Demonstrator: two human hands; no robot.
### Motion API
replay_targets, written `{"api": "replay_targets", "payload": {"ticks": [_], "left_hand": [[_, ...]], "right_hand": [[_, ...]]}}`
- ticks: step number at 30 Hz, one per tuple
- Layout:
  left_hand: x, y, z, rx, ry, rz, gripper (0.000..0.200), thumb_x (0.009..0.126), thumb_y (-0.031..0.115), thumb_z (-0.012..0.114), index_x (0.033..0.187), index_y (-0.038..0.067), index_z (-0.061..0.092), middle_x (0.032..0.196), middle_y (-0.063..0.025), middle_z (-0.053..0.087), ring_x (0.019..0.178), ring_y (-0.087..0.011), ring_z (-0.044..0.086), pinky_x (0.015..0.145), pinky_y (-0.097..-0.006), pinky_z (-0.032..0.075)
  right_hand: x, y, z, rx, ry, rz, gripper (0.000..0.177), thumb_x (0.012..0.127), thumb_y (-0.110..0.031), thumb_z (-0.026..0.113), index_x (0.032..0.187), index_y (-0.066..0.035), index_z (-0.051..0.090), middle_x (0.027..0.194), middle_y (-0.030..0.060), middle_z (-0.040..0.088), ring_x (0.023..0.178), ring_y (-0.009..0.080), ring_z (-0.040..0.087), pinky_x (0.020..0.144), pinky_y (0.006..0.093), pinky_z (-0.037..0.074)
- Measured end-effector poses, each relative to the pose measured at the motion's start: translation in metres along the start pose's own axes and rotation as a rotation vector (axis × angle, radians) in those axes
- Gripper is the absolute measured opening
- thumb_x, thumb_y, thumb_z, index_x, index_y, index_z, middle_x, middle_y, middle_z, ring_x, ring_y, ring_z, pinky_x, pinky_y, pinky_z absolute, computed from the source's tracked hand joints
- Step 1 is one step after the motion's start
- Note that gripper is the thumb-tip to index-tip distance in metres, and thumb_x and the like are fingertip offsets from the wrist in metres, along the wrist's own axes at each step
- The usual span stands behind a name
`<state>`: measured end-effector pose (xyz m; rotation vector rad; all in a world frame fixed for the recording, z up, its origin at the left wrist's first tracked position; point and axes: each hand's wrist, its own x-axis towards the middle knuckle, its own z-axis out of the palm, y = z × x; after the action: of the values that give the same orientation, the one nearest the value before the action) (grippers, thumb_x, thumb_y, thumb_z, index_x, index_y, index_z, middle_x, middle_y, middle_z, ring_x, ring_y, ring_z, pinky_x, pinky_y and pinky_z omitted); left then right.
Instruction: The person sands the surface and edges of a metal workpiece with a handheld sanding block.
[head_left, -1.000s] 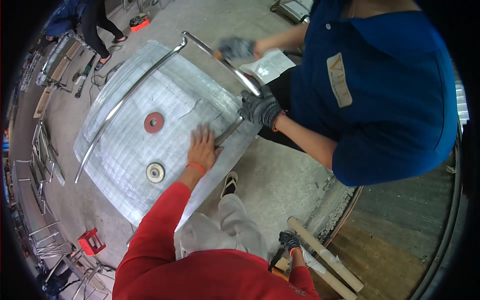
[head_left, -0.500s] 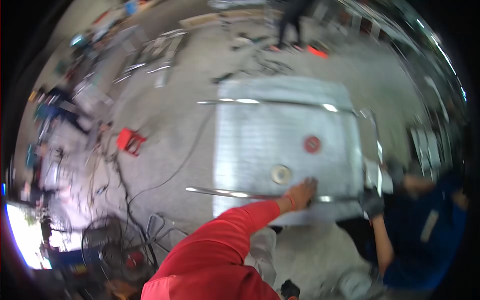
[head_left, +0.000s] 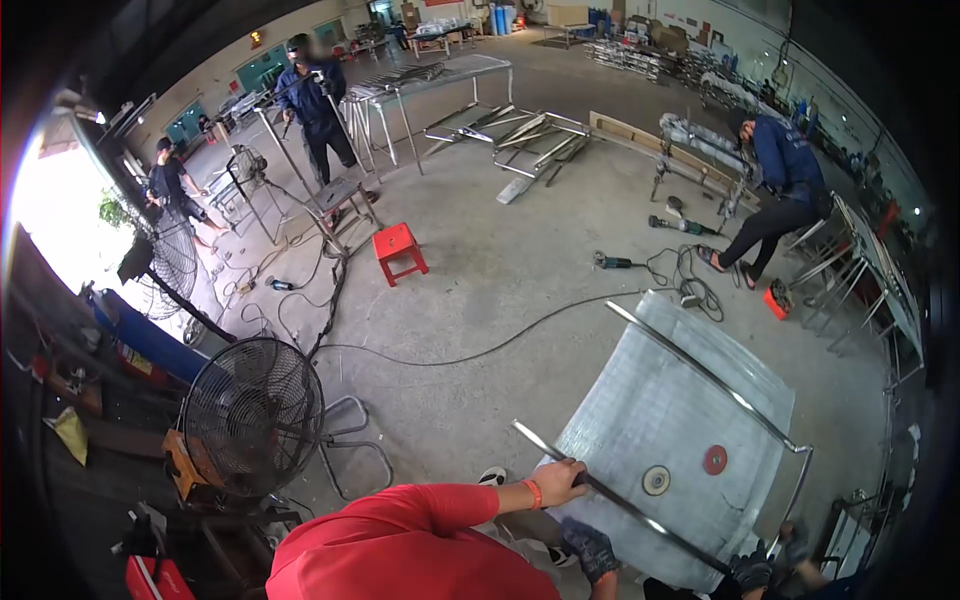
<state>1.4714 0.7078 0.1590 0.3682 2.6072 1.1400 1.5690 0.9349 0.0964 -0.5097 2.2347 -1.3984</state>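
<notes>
Concrete floor point(head_left: 520, 330) takes most of the view, with cables trailing over it. Lower right is a steel-topped desk point(head_left: 650, 400) with a ribbed sheet surface. A bent steel tube point(head_left: 640, 516) frames the desk top on three sides: one leg along the far edge, one along the near edge, and a short side at the right end. The near leg overhangs the desk's left corner. My guess is that's why it's held there, since the free end has nothing under it. A big floor fan point(head_left: 255, 415) stands to the left, well apart from the desk, and a red stool point(head_left: 400, 250) sits further out. Two discs lie flat on the desk between the legs, a red disc point(head_left: 714, 459) and a pale disc point(head_left: 656, 480). They're near each other and clear of the tube. The wearer's left hand point(head_left: 560, 482), red sleeve, has its grip closed around the near leg just short of the free end. A co-worker's gloved hand point(head_left: 750, 572) is on the same leg at the other end, so the load looks shared. The wearer's right hand point(head_left: 592, 548), in a dark glove, hangs low under the tube. Can't tell if its grip is open or closed.
</notes>
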Motion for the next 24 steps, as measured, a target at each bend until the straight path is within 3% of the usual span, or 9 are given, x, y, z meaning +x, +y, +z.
{"api": "replay_targets", "payload": {"ticks": [1, 2, 4, 6, 10, 13, 15, 17, 24], "left_hand": [[0.003, 0.0, 0.002, 0.001, 0.018, 0.001, 0.045, 0.086, 0.038, 0.067, 0.111, 0.001, 0.059, 0.1, -0.0206, 0.065, 0.089, -0.039, 0.065, 0.077, -0.0447, 0.053], [0.008, 0.002, 0.008, -0.086, 0.06, 0.016, 0.043, 0.085, 0.039, 0.069, 0.102, 0.0, 0.06, 0.096, -0.0219, 0.065, 0.089, -0.0391, 0.065, 0.076, -0.045, 0.053], [0.012, 0.017, 0.001, -0.266, 0.177, 0.002, 0.042, 0.082, 0.036, 0.075, 0.084, -0.003, 0.06, 0.079, -0.0223, 0.064, 0.081, -0.0396, 0.064, 0.073, -0.0456, 0.05], [0.014, 0.029, -0.02, -0.335, 0.158, -0.06, 0.041, 0.08, 0.037, 0.076, 0.086, -0.002, 0.063, 0.082, -0.0228, 0.066, 0.082, -0.0389, 0.066, 0.073, -0.044, 0.051], [0.013, 0.016, -0.031, -0.338, 0.197, 0.026, 0.037, 0.08, 0.033, 0.076, 0.088, -0.002, 0.066, 0.081, -0.0218, 0.067, 0.08, -0.0376, 0.067, 0.073, -0.0435, 0.052], [0.009, 0.003, -0.034, -0.326, 0.148, -0.02, 0.036, 0.08, 0.032, 0.075, 0.09, -0.002, 0.068, 0.082, -0.0219, 0.068, 0.081, -0.0368, 0.067, 0.074, -0.043, 0.052], [0.008, 0.002, -0.035, -0.639, 0.127, -0.198, 0.029, 0.086, 0.024, 0.072, 0.094, -0.004, 0.068, 0.082, -0.0153, 0.069, 0.076, -0.025, 0.068, 0.065, -0.0358, 0.055], [0.008, 0.001, -0.032, -0.75, 0.129, -0.256, 0.022, 0.092, 0.015, 0.067, 0.099, -0.006, 0.066, 0.082, -0.0097, 0.069, 0.071, -0.015, 0.067, 0.054, -0.0276, 0.057], [-0.006, 0.009, -0.029, -0.663, 0.106, -0.267, 0.029, 0.089, 0.022, 0.071, 0.102, -0.004, 0.065, 0.08, -0.0114, 0.069, 0.063, -0.0176, 0.066, 0.056, -0.0308, 0.056]], "right_hand": [[0.019, -0.012, -0.002, -0.089, -0.038, -0.178, 0.028, 0.094, -0.016, 0.046, 0.108, -0.008, 0.069, 0.12, 0.0154, 0.066, 0.11, 0.0317, 0.061, 0.092, 0.0453, 0.05], [0.043, -0.018, -0.002, -0.517, 0.047, -0.543, 0.024, 0.092, -0.014, 0.05, 0.102, -0.009, 0.071, 0.114, 0.0114, 0.069, 0.106, 0.0315, 0.063, 0.09, 0.0449, 0.05], [0.07, -0.022, -0.001, -0.64, 0.01, -0.444, 0.024, 0.091, -0.015, 0.053, 0.107, -0.007, 0.068, 0.107, 0.0084, 0.071, 0.096, 0.0277, 0.067, 0.084, 0.0436, 0.053], [0.077, -0.014, -0.002, -0.596, 0.038, -0.319, 0.024, 0.091, -0.016, 0.055, 0.108, -0.007, 0.067, 0.105, 0.0083, 0.071, 0.094, 0.0273, 0.067, 0.083, 0.0434, 0.053], [0.079, -0.001, -0.011, 0.062, 0.162, 0.143, 0.025, 0.09, -0.019, 0.057, 0.11, -0.006, 0.066, 0.101, 0.0081, 0.071, 0.09, 0.0264, 0.067, 0.079, 0.0429, 0.054], [0.078, -0.009, -0.019, 0.474, 0.23, 0.328, 0.027, 0.09, -0.021, 0.06, 0.111, -0.005, 0.065, 0.098, 0.0079, 0.07, 0.086, 0.0258, 0.067, 0.077, 0.0426, 0.055], [0.078, -0.03, -0.027, 0.501, 0.235, 0.31, 0.03, 0.09, -0.025, 0.062, 0.112, -0.004, 0.063, 0.096, 0.0093, 0.069, 0.082, 0.0254, 0.065, 0.074, 0.0421, 0.054], [0.079, -0.052, -0.032, 1.188, 0.248, 0.477, 0.038, 0.086, -0.032, 0.068, 0.11, -0.004, 0.061, 0.098, 0.0126, 0.065, 0.077, 0.0261, 0.063, 0.072, 0.0412, 0.054], [0.094, -0.042, -0.018, 1.286, 0.28, 0.308, 0.043, 0.077, -0.03, 0.074, 0.108, -0.005, 0.059, 0.096, 0.0106, 0.064, 0.078, 0.0275, 0.063, 0.073, 0.0424, 0.054]]}}
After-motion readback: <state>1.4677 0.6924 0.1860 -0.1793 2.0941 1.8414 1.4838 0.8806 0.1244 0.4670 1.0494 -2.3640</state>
